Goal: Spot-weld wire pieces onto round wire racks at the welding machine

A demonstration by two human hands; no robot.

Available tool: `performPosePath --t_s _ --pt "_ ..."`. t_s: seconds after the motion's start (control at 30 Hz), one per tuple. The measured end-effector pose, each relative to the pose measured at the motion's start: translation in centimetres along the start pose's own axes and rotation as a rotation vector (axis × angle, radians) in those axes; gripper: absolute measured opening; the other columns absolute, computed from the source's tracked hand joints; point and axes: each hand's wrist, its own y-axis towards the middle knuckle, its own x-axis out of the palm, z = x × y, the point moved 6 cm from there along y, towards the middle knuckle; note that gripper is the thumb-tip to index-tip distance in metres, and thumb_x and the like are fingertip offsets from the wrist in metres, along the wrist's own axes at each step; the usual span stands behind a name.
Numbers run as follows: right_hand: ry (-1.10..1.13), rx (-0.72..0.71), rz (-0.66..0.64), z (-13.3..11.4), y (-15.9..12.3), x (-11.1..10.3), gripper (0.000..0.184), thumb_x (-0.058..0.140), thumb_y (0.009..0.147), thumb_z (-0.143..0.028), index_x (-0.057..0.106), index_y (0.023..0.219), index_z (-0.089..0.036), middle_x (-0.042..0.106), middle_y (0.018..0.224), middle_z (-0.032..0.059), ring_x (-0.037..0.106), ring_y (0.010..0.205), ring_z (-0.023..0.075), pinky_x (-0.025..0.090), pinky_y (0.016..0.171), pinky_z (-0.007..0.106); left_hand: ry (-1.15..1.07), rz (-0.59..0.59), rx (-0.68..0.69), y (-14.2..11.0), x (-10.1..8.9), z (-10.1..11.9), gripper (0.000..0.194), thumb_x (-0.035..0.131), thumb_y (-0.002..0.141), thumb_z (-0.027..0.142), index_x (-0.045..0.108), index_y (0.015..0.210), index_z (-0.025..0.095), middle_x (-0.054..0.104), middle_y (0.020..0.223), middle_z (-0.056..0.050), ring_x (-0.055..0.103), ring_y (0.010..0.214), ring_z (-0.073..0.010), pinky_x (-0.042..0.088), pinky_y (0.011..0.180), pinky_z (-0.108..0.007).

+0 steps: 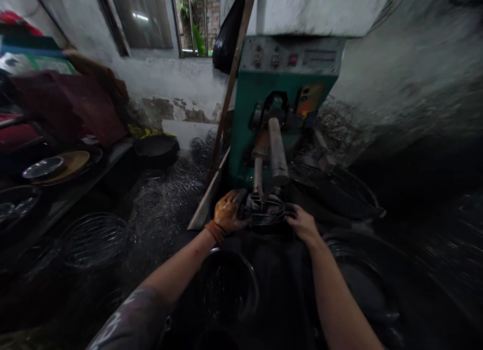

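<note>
My left hand (pixel 228 212), in an orange work glove with dark fingertips, grips the left side of a round wire rack (pixel 266 218). My bare right hand (pixel 303 223) pinches the rack's right edge. Between the hands, the wires sit at the lower electrode (pixel 257 176) of a green spot welder (pixel 241 103), under its thick upper arm (pixel 278 151). Dim light hides whether the electrode tips touch the wire. Nearer my body, below the hands, is a round metal bowl or ring (pixel 251 269) with loose shiny bits inside.
Tangled wire pieces (pixel 154 214) and a wire rack (pixel 94 239) lie to the left. A dark basin (pixel 156 146) stands by the wall. At right are a large dark pan (pixel 339 199) and stacked round pieces (pixel 358 279). A wooden board (pixel 207 196) leans beside the welder.
</note>
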Motion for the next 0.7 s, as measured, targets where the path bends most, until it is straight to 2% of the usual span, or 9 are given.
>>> performPosePath --t_s 0.1,0.2,0.3,0.4,0.53,0.7 --pt "0.012 0.006 -0.001 -0.4 0.5 1.1 0.038 0.061 0.076 -0.027 0.073 0.11 -0.017 0.08 0.105 0.0106 0.076 0.092 0.0257 0.06 0.087 0.039 0.067 -0.031 -0.026 1.1 1.1 1.3 0.087 0.076 0.075 0.054 0.049 0.149 0.018 0.059 0.141 -0.016 0.052 0.135 -0.0351 0.042 0.115 -0.048" --pt "-0.019 -0.087 0.082 -1.1 0.8 0.6 0.027 0.058 0.081 -0.027 0.075 0.1 -0.019 0.079 0.102 0.0113 0.074 0.097 0.0266 0.058 0.091 0.041 0.132 -0.074 -0.089 1.7 1.9 1.4 0.086 0.076 0.074 0.056 0.051 0.148 0.019 0.061 0.138 -0.017 0.055 0.13 -0.037 0.043 0.111 -0.05" --pt "-0.05 -0.141 0.095 -1.3 0.8 0.2 0.026 0.057 0.082 -0.025 0.075 0.099 -0.019 0.079 0.102 0.0135 0.074 0.098 0.0282 0.058 0.092 0.043 0.154 -0.097 -0.111 2.0 2.2 1.2 0.082 0.076 0.075 0.056 0.054 0.146 0.02 0.062 0.136 -0.017 0.056 0.128 -0.0377 0.044 0.109 -0.051" --pt "-0.075 -0.121 0.022 -1.5 1.2 0.4 0.031 0.06 0.079 -0.022 0.075 0.105 -0.019 0.079 0.104 0.0109 0.074 0.099 0.0267 0.058 0.091 0.041 0.15 -0.103 -0.1 2.2 2.3 1.0 0.079 0.075 0.076 0.058 0.057 0.142 0.018 0.065 0.132 -0.017 0.059 0.124 -0.0373 0.047 0.106 -0.05" --pt "-0.113 -0.074 -0.106 -2.5 2.0 0.4 0.026 0.059 0.08 -0.019 0.076 0.099 -0.021 0.08 0.096 0.0063 0.076 0.093 0.0235 0.058 0.086 0.035 0.173 -0.118 -0.077 2.7 2.6 0.6 0.071 0.078 0.072 0.055 0.065 0.13 0.014 0.068 0.122 -0.018 0.064 0.114 -0.0367 0.052 0.099 -0.048" --pt "-0.165 -0.162 -0.223 -4.4 1.3 -1.2 0.022 0.061 0.082 -0.021 0.077 0.098 -0.02 0.081 0.096 0.0069 0.076 0.091 0.0246 0.057 0.082 0.032 0.151 -0.2 -0.119 2.3 1.7 -0.1 0.063 0.081 0.069 0.048 0.068 0.122 0.017 0.072 0.116 -0.014 0.067 0.109 -0.0342 0.055 0.095 -0.044"
